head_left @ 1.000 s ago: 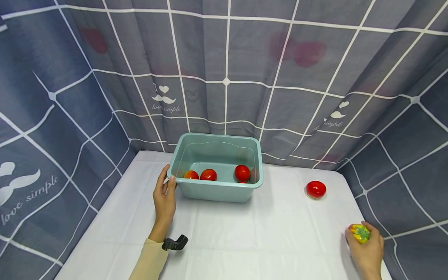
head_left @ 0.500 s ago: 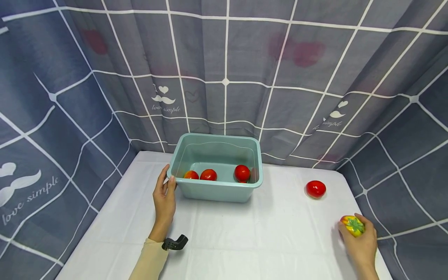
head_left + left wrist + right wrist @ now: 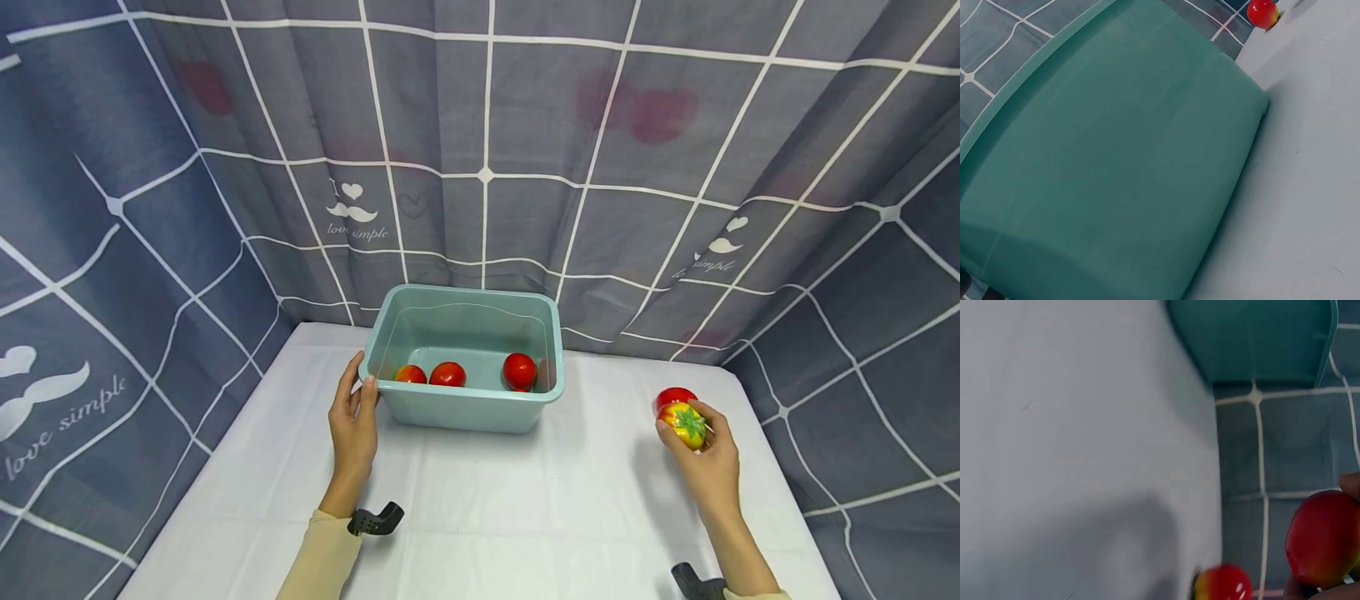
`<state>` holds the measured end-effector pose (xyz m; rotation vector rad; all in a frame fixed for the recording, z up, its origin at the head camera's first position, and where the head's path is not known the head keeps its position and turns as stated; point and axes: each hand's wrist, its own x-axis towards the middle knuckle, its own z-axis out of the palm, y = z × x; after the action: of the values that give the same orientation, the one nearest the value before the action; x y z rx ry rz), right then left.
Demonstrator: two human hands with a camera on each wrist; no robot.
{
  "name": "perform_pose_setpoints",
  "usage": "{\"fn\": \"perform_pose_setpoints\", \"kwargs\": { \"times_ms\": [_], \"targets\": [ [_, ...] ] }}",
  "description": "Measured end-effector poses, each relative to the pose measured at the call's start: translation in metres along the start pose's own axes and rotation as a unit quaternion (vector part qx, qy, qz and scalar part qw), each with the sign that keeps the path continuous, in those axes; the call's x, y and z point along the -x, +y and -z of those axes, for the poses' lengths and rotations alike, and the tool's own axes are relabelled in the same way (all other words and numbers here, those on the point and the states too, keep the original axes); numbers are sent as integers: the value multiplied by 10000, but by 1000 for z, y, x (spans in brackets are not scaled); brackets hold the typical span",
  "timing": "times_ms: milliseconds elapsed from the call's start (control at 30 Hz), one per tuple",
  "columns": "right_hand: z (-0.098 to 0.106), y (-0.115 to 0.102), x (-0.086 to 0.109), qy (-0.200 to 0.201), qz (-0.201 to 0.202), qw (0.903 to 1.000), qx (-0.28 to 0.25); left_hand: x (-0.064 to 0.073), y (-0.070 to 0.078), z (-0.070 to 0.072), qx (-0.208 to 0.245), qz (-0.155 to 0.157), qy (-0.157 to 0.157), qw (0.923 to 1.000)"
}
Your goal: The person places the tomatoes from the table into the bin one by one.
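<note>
So far 3 red tomatoes (image 3: 447,374) sit in the green tub (image 3: 480,410), the left hand (image 3: 352,427) rests flat on its side, and the right hand's (image 3: 708,467) fingers (image 3: 670,435) wrap 1 yellow-red tomato (image 3: 684,422) above the table (image 3: 525,517), beside 1 more red tomato (image 3: 670,397) left out.

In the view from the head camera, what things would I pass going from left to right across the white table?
Left hand touching the tub's corner → teal tub holding three tomatoes → right hand holding a yellow-red tomato.
</note>
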<state>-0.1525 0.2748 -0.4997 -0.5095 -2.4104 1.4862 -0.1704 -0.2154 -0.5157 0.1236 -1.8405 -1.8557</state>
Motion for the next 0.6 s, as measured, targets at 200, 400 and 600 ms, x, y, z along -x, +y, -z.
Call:
{"fn": "perform_pose_setpoints", "kwargs": {
  "times_ms": [200, 400, 600],
  "targets": [
    [-32, -41, -5, -391, 660, 9928, -915, 0, 0, 1, 35, -11, 26, 10000],
    [-60, -81, -10, -849, 1426, 9787, -1210, -1, -1, 1, 34, -23, 27, 10000],
    [-85, -112, -15, -1327, 2120, 9632, -988, -1, -2, 0, 43, -21, 6, 10000]
  ]
}}
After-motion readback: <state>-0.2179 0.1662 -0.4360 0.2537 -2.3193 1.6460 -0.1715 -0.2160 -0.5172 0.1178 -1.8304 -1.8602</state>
